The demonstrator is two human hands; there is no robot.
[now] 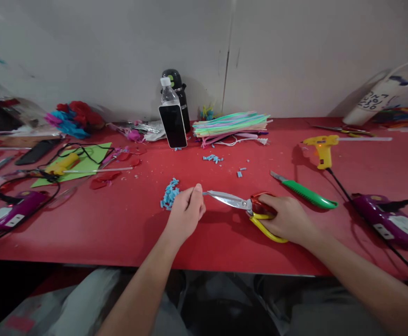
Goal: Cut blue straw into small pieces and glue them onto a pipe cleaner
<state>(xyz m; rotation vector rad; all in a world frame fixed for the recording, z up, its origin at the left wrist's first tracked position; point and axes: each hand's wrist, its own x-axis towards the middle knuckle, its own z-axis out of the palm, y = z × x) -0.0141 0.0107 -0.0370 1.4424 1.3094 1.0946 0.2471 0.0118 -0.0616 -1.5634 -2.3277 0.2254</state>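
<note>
1. Gripping the red-and-yellow handles of the scissors [232, 200], the right hand [288, 217] sits right of centre in the frame; the blades point left.
2. Closed in a pinch, the left hand [185, 213] holds a thin blue strip [205, 193] at mid-frame, its end at the scissors' tips.
3. Just beyond the left hand, a pile of blue pieces [169, 194] lies on the red table [120, 238].
4. Right of centre, a green knife [308, 193] lies near a yellow glue gun [324, 151].

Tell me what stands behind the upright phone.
A clear bottle and a black bottle; the phone hides the clear bottle's lower part and some of the black one.
</note>
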